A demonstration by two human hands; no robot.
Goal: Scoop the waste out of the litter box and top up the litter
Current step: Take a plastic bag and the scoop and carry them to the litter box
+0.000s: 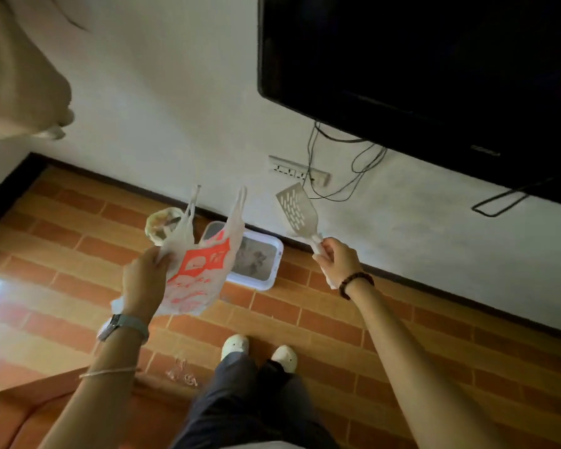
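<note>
- Right grip (332, 260) curled round the scoop (297, 210) handle, left grip (144, 280) pinching a plastic bag (201, 264) by its edge, both up in the air.
- Litter box (278, 254) sits on the floor (305, 319) by the wall (175, 124).
- Guessing no scooping yet, top-up still to do.

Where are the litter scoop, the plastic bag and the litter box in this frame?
litter scoop (297, 210): head view, on the slotted blade.
plastic bag (201, 267): head view, on its red print.
litter box (277, 260): head view, on its right-hand rim.

Wall-mounted television (418, 59), dangling cables (310, 153), socket strip (300, 171), brick-patterned floor (305, 319)
</note>
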